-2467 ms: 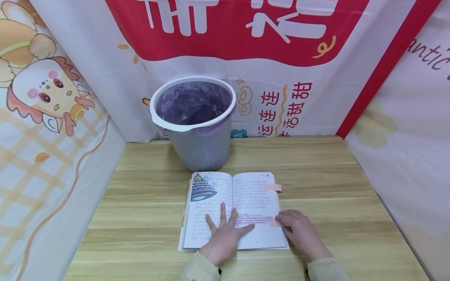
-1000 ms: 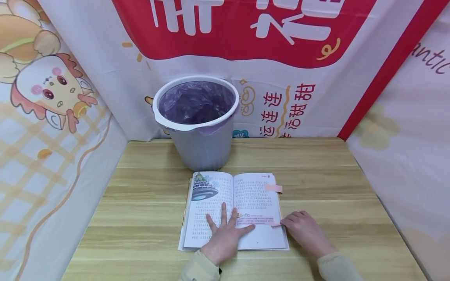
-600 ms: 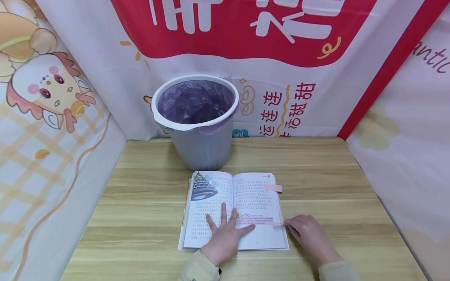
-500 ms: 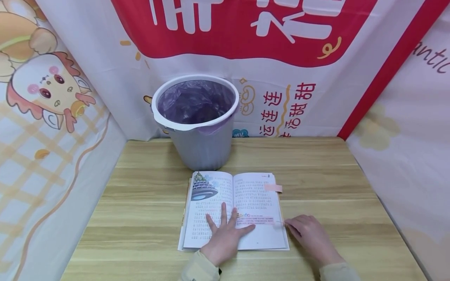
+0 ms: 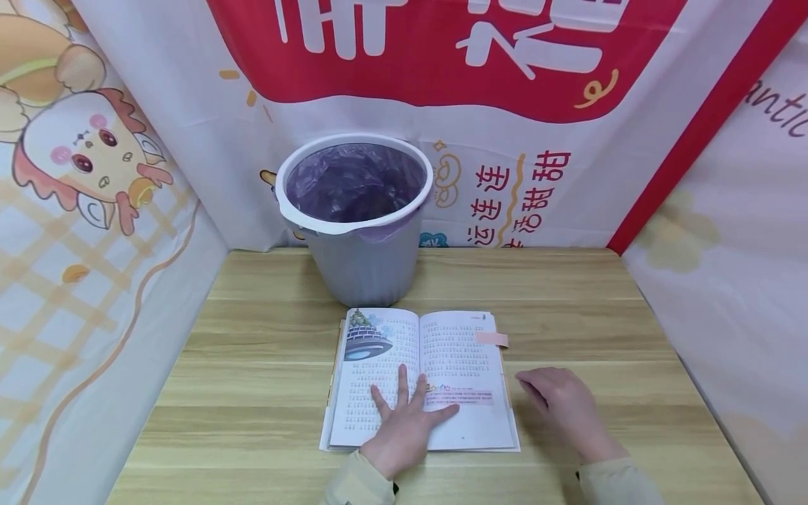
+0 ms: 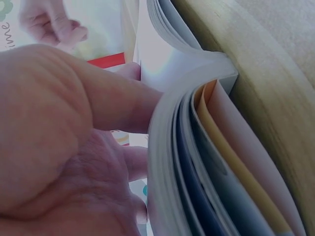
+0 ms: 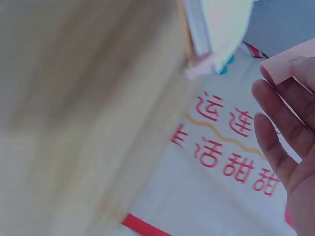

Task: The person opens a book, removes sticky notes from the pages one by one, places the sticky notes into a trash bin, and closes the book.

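Note:
An open book (image 5: 451,358) with printed text lies on the wooden table. My left hand (image 5: 399,431) rests across its lower middle, fingers spread flat over both pages; the left wrist view shows the thick page block (image 6: 165,167) under that thumb. Just off the book's right edge is my right hand (image 5: 562,403). It pinches a pale pink sticky tab (image 7: 283,69) between thumb and index finger in the right wrist view, the other fingers loosely bent. Another pink sticky tab (image 5: 492,339) sticks out from the upper right page edge.
A grey trash bin (image 5: 366,266) with a purple liner bag (image 5: 353,182) stands right behind the book. Printed cloth hangings (image 5: 505,126) enclose the wooden table (image 5: 252,393) at the back and both sides.
My right hand has peeled the lower pink sticky tab off the right page and drawn it away to the right. My left hand stays in place on the book.

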Tool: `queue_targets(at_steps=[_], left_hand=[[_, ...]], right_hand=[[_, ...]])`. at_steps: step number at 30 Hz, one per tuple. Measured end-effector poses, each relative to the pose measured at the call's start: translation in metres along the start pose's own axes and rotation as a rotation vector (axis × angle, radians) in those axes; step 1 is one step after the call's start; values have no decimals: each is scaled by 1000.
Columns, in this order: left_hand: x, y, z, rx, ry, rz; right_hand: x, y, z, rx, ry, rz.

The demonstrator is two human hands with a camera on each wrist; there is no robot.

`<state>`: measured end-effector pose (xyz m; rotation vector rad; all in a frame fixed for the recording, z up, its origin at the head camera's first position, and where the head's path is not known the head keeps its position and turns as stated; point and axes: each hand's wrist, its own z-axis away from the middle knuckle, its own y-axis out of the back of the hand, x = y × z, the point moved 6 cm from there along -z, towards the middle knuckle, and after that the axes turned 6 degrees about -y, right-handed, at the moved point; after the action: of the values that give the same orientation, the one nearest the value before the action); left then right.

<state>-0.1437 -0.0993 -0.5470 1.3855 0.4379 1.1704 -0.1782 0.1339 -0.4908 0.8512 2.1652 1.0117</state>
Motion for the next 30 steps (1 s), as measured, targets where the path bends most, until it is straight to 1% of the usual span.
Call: queue_targets(at_steps=[3,5,7,9,12,15,18,22,26,30], left_hand=[[0,-1,0,-2,0,2],[-1,-1,0,2,-2,3],[-1,-2,0,4,-3,7],[-2,-2,-1,7,-4,9],[-2,-3,-1,10,-4,10],[-3,-4,-1,12,-2,11],[-3,-4,-1,8,4,15],[-4,-5,-1,-6,11,20],[-3,-3,-1,-15,13,24],[-3,-3,0,-13,11,17]], right_hand=[[0,7,-15,7,3,-7],[1,11,-26,-10,-14,-4],[0,15,-40,-44,-41,-1],[-2,19,-56,-85,-65,9],[-7,23,-83,-142,-75,7],[-14,30,-112,-158,-47,-3],[-23,41,-144,-120,22,-5],[-38,59,-189,-34,108,15],[-52,71,-233,36,140,21],[-63,71,-273,59,132,29]])
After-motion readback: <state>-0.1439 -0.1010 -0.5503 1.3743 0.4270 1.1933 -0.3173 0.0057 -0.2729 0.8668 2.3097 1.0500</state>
